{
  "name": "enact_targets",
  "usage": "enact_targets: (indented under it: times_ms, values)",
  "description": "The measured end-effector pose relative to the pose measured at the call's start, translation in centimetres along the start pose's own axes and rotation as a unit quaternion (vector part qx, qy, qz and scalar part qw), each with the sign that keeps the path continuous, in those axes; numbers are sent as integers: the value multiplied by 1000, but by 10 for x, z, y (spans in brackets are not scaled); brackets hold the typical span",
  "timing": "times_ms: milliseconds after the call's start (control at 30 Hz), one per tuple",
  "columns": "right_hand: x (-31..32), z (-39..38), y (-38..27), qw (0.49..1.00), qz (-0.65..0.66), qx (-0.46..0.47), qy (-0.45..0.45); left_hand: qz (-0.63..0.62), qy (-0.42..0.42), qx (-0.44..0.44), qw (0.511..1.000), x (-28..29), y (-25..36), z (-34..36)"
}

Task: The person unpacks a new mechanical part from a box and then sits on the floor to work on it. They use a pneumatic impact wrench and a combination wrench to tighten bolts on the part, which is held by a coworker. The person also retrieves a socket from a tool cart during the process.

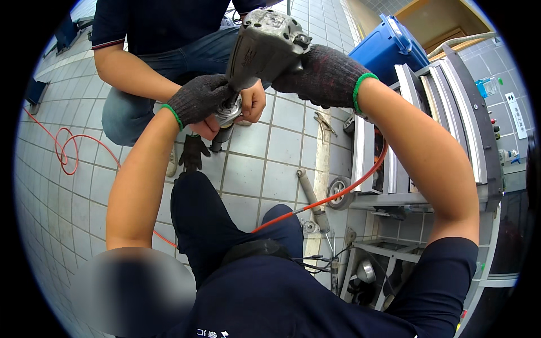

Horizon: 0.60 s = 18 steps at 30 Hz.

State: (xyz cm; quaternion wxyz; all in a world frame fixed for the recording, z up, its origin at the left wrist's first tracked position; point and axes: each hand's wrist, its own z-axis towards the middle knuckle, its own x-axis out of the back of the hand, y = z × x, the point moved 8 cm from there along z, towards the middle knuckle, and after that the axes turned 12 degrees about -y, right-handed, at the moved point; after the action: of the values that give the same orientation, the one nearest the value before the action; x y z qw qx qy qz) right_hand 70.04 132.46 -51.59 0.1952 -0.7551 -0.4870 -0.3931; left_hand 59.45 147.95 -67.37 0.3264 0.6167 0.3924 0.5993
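Note:
My right hand (315, 76), in a dark knit glove with green cuff, grips a silver pneumatic impact wrench (260, 45) held nose down. My left hand (197, 98), gloved alike, is closed at the wrench's nose, round the socket end. Under it a metal mount (229, 115) tops a dark upright cylindrical part (221, 139) standing on the floor. A co-worker's bare hands (253, 104) are around this mount, one partly hidden behind my left hand. A loose dark glove (193, 151) lies on the floor beside the cylinder.
A kneeling co-worker (158, 28) faces me. At right stand a tool cart (420, 186) and a blue bin (383, 48). A red hose (344, 191) crosses my legs and loops on the tiles. A shock absorber (310, 194) and metal tools (327, 124) lie at right on the floor.

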Motion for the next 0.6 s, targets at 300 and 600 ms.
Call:
enact_targets:
  times_ms: [300, 600]
  values:
    - [-3, 3, -7, 989, 127, -69, -30, 1, -25, -21, 999, 4, -8, 3]
    - [35, 17, -23, 952, -111, 267, 100, 82, -170, -187, 964, -24, 45, 20]
